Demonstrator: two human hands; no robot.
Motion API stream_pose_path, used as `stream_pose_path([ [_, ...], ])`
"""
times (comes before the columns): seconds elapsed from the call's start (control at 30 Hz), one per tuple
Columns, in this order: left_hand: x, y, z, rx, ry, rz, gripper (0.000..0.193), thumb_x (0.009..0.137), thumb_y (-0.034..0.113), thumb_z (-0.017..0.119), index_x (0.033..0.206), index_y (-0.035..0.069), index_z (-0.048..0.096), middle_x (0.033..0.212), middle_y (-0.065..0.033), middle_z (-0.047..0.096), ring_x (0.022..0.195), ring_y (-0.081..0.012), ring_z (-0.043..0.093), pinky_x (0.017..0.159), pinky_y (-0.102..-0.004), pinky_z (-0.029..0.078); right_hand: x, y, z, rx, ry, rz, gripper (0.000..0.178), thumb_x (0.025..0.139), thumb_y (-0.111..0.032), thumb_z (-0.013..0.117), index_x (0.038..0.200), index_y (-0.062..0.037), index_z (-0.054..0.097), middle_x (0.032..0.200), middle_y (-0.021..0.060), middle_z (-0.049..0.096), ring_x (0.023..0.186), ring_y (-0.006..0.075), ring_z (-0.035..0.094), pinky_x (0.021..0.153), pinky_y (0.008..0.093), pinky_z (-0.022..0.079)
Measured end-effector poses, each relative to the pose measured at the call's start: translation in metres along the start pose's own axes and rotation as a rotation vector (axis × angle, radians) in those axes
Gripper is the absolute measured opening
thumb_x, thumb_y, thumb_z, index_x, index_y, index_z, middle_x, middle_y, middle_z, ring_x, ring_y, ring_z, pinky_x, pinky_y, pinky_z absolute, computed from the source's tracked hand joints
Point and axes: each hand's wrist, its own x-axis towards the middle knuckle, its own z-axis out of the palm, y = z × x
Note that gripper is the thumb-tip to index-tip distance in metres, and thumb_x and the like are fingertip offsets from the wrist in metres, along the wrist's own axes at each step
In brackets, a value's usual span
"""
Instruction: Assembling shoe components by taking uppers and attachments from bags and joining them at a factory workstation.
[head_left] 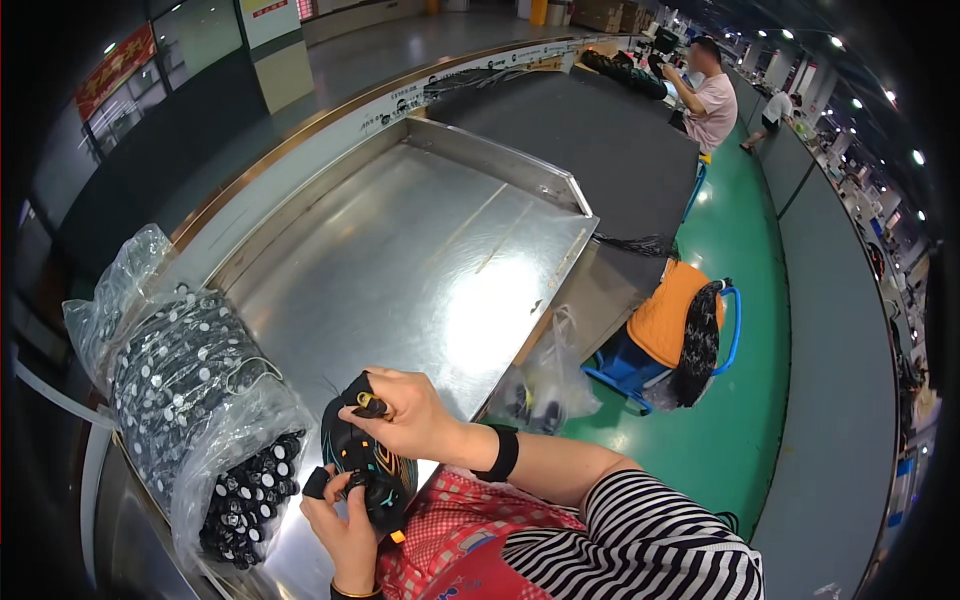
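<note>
A black item with orange and teal curved lines (pixel 404 474), shaped much like a shoe, is held near my body at the table's front edge. My right hand (pixel 418 415) is closed at its upper end, pinching a small yellow-and-black piece (pixel 370 403). Lower down, my left hand (pixel 345 530) is closed on the item's dark near part, thumb and fingers pressed together. Black coverings show at fingers of both hands. Exactly what the left fingertips grip is partly hidden.
Left of my hands lies a clear plastic bag (pixel 190 370) full of small black parts with white discs (pixel 262 480). The metal table (pixel 400 260) has a raised rim. An orange-draped blue chair (pixel 665 320) stands right; a seated person (pixel 710 105) works farther off.
</note>
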Motion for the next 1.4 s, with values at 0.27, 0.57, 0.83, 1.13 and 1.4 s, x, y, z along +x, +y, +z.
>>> stream_pose_path([
  [0.27, 0.03, 0.042, -0.003, -0.772, -0.121, -0.243, 0.048, 0.082, -0.003, 0.059, 0.125, 0.0, 0.038, 0.108, -0.0088, 0.057, 0.095, -0.0144, 0.056, 0.085, -0.027, 0.044, -0.006, -0.014, 0.015, 0.224, -0.217, 0.018, 0.017, 0.079, -0.015, 0.071, 0.083, -0.0012, 0.061, 0.074, 0.0098, 0.059, 0.065, 0.0218, 0.062, 0.057, 0.0314, 0.047],
  [0.57, 0.053, 0.057, 0.015, -0.919, -0.111, -0.318, 0.012, 0.089, 0.011, 0.062, 0.096, 0.007, 0.053, 0.067, 0.0063, 0.051, 0.054, 0.0, 0.04, 0.049, -0.0154, 0.029, -0.009, -0.013, 0.0, 0.481, -0.094, 0.351, 0.011, 0.086, -0.008, 0.064, 0.09, 0.0023, 0.065, 0.082, 0.005, 0.069, 0.073, 0.0061, 0.061, 0.062, 0.0236, 0.05],
  [0.83, 0.051, 0.041, 0.003, -0.914, -0.103, -0.374, 0.005, 0.09, 0.005, 0.061, 0.093, 0.002, 0.058, 0.067, 0.0056, 0.057, 0.06, 0.0008, 0.049, 0.053, -0.0167, 0.038, -0.011, -0.016, -0.009, -0.387, 0.017, -0.372, 0.017, 0.07, -0.01, 0.078, 0.082, -0.0059, 0.066, 0.073, 0.0082, 0.063, 0.06, 0.0236, 0.062, 0.051, 0.0289, 0.047],
  [1.13, 0.039, 0.041, 0.012, -0.858, 0.005, -0.271, 0.01, 0.09, 0.007, 0.062, 0.098, 0.002, 0.063, 0.085, 0.0021, 0.064, 0.074, -0.0016, 0.056, 0.066, -0.018, 0.044, -0.026, -0.015, -0.009, 0.361, -0.185, 0.345, 0.01, 0.083, -0.005, 0.068, 0.089, 0.0, 0.061, 0.081, 0.0031, 0.065, 0.072, 0.0081, 0.061, 0.066, 0.0228, 0.048],
  [1.4, 0.045, 0.04, 0.003, -1.049, -0.008, -0.388, 0.01, 0.09, 0.006, 0.061, 0.099, 0.003, 0.062, 0.084, 0.0006, 0.064, 0.072, -0.0041, 0.059, 0.064, -0.019, 0.047, -0.024, -0.01, -0.005, 0.032, -0.169, 0.169, 0.023, 0.079, -0.005, 0.071, 0.099, -0.0002, 0.06, 0.09, 0.0077, 0.065, 0.077, 0.0156, 0.064, 0.067, 0.0257, 0.05],
])
